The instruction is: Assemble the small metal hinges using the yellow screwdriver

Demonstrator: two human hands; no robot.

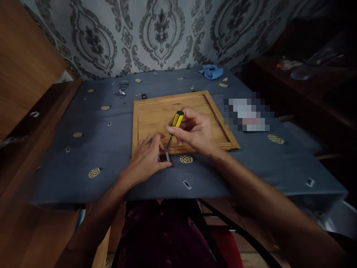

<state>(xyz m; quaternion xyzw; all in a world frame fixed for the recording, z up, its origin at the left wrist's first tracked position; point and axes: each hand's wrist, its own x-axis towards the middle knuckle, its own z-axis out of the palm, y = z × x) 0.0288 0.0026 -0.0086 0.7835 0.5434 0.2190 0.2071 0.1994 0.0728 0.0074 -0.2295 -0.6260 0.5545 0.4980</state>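
A wooden cabinet door or framed panel (167, 111) lies flat on the cloth-covered table. Along its near edge sits a small metal hinge (167, 155), partly hidden by fingers. My right hand (193, 128) grips a yellow-and-black screwdriver (177, 120), tilted, with its tip down at the hinge. My left hand (147, 154) is beside the hinge, thumb on the near side and fingers on the panel, holding the hinge against the edge.
Small metal parts (121, 90) lie on the table (111, 163) at back left. A blue cloth (212, 72) is crumpled at the back. A blurred-out item (249, 113) lies right of the panel. Dark shelving (306, 67) stands at the right, a wooden cabinet (28, 56) at the left.
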